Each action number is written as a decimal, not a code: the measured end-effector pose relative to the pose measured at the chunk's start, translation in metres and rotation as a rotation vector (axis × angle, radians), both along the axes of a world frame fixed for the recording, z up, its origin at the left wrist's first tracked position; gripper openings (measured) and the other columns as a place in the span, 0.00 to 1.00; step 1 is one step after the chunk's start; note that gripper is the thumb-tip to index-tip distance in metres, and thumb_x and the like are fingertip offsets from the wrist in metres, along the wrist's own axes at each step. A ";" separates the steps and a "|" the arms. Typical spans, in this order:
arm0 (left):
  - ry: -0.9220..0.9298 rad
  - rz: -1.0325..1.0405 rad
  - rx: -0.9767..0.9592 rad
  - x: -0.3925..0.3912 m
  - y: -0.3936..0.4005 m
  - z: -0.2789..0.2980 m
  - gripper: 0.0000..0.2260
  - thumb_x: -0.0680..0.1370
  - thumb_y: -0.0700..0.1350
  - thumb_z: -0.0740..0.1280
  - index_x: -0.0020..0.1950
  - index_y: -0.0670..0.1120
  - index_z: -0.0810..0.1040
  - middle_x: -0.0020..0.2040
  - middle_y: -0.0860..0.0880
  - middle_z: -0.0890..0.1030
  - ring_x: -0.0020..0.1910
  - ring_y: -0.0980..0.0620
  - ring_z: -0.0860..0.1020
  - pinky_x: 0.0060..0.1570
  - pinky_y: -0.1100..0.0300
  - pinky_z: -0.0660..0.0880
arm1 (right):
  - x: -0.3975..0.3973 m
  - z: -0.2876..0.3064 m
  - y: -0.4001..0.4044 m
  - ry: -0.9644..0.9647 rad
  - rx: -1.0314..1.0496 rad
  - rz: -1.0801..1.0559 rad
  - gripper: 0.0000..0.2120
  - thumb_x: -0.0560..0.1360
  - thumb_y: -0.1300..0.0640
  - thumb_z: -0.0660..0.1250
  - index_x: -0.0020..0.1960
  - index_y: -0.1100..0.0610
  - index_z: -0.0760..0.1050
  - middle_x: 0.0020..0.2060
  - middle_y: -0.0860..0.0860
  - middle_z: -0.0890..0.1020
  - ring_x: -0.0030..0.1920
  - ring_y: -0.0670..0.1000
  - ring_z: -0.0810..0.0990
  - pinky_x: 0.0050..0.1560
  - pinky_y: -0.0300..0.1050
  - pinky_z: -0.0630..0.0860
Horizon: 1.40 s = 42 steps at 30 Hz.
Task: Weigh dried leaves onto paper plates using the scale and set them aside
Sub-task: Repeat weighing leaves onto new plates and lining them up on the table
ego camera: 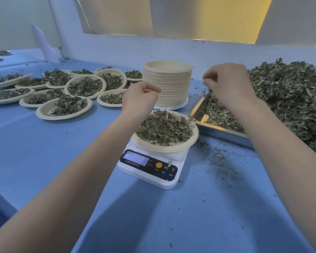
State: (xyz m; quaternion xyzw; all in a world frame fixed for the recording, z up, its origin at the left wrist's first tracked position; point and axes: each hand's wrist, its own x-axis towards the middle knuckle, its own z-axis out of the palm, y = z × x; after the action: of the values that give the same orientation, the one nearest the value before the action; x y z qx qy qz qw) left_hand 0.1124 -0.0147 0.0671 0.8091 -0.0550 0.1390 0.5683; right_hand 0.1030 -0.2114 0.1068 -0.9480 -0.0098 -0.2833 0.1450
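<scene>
Here we are over the small white digital kitchen scale [150,167] with its orange button, standing on the blue-covered table [44,152], and on its platform sits a round cream paper plate [190,143] already heaped with dried green leaves [164,127]. The left hand [140,97] hovers above the far-left rim of that plate, fingers curled in with the tips drawn together; whether they pinch a few leaves I cannot tell from this angle. The right hand [228,84] is up over the near corner of the shiny rectangular metal tray [219,131], fingertips pinched around what looks like a small tuft of leaf, with the big loose mound of dried leaves [290,99] just beside it on the right. The display shows a blurred digit, possibly an eight, so the reading is hard to trust here. This looks like the fine-trimming stage: best to add or lift off only small pinches, drop them in the middle of the heap so nothing slides off the rim, keep both wrists clear of the plate and platform, and let the number settle before judging. Crumbs already litter the cloth between scale and tray, so carry low and short. Once right, the plate belongs with the filled paper plates [84,86] clustered at far left, and a fresh one comes off the tall stack of empty paper plates [167,84] behind.
</scene>
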 end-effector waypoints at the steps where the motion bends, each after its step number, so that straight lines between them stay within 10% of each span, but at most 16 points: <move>1: -0.003 -0.007 0.003 0.000 -0.003 0.001 0.13 0.74 0.38 0.62 0.40 0.55 0.78 0.36 0.53 0.77 0.37 0.53 0.74 0.44 0.54 0.76 | 0.003 0.000 -0.006 0.091 -0.087 -0.081 0.10 0.78 0.57 0.66 0.58 0.57 0.80 0.55 0.57 0.80 0.54 0.57 0.78 0.54 0.47 0.73; 4: -0.011 -0.024 0.030 0.000 -0.010 0.003 0.12 0.74 0.38 0.61 0.43 0.54 0.79 0.37 0.53 0.77 0.38 0.54 0.75 0.46 0.54 0.77 | 0.001 -0.006 -0.010 0.324 -0.278 -0.144 0.14 0.76 0.51 0.67 0.61 0.50 0.78 0.59 0.55 0.77 0.57 0.60 0.75 0.54 0.54 0.74; 11: -0.006 -0.009 0.037 0.000 -0.010 0.001 0.13 0.74 0.38 0.61 0.41 0.55 0.79 0.41 0.53 0.78 0.38 0.55 0.75 0.44 0.55 0.76 | -0.007 -0.029 0.022 0.335 0.029 0.372 0.11 0.74 0.46 0.69 0.55 0.44 0.80 0.36 0.36 0.76 0.42 0.38 0.75 0.37 0.19 0.64; 18: -0.003 0.037 0.034 -0.001 0.005 -0.003 0.14 0.72 0.36 0.60 0.39 0.55 0.78 0.40 0.51 0.79 0.41 0.53 0.77 0.46 0.53 0.76 | -0.004 -0.036 0.061 0.484 -0.115 0.478 0.27 0.68 0.35 0.68 0.64 0.44 0.74 0.46 0.43 0.74 0.49 0.45 0.72 0.47 0.40 0.66; 26: 0.012 0.061 0.031 0.000 0.015 -0.010 0.14 0.72 0.37 0.60 0.40 0.56 0.78 0.42 0.52 0.80 0.40 0.54 0.76 0.47 0.52 0.77 | -0.002 -0.036 0.070 0.368 -0.196 0.485 0.10 0.74 0.54 0.70 0.54 0.51 0.81 0.38 0.43 0.76 0.41 0.42 0.71 0.33 0.31 0.65; 36: -0.119 0.072 -0.007 -0.003 0.008 -0.003 0.12 0.74 0.42 0.61 0.39 0.57 0.78 0.38 0.56 0.77 0.33 0.59 0.72 0.36 0.61 0.69 | -0.008 -0.019 0.051 0.045 0.148 0.344 0.07 0.75 0.55 0.66 0.51 0.49 0.80 0.39 0.44 0.80 0.37 0.42 0.75 0.43 0.38 0.72; 42: -0.083 0.025 -0.041 -0.004 -0.001 0.000 0.11 0.75 0.41 0.61 0.39 0.56 0.79 0.39 0.54 0.77 0.39 0.53 0.75 0.54 0.48 0.77 | -0.001 -0.016 0.020 -0.077 0.209 0.126 0.09 0.75 0.55 0.65 0.53 0.51 0.80 0.43 0.48 0.81 0.38 0.44 0.75 0.36 0.36 0.69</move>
State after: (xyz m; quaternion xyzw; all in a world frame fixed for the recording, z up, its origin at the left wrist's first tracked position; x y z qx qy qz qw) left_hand 0.1083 -0.0159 0.0673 0.7914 -0.0653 0.1806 0.5804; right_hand 0.1024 -0.1919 0.0910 -0.9137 -0.0452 -0.3093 0.2598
